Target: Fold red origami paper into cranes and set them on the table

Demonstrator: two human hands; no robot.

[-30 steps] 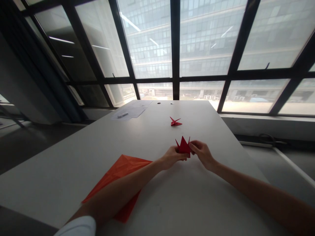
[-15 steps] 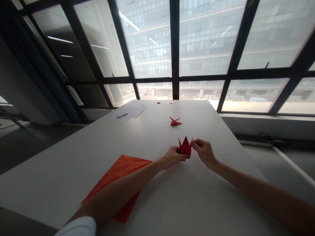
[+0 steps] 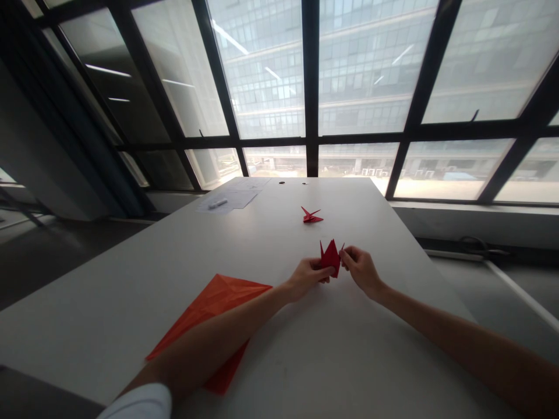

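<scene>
A red folded paper crane (image 3: 331,256), with narrow points on both sides of a broad middle peak, is held upright above the table. My left hand (image 3: 309,273) grips its lower left part, thumb across the front. At its right side, my right hand (image 3: 358,267) pinches the narrow right point between thumb and fingers; the tip shows above them. Farther back on the table lies another red paper crane (image 3: 311,217), apart from both hands. Creased orange-red paper (image 3: 218,299) lies flat under my left forearm, which hides part of it.
The white table (image 3: 279,238) reaches toward large dark-framed windows. Printed sheets (image 3: 244,195) lie at its far left, with a white marker-like stick (image 3: 218,203) on them. Two small holes are near the far edge. A dark curtain (image 3: 74,116) hangs at the left.
The held crane has risen slightly and tilted a little to the right. My left thumb now lies higher across its front. My right hand keeps its pinch on the right point.
</scene>
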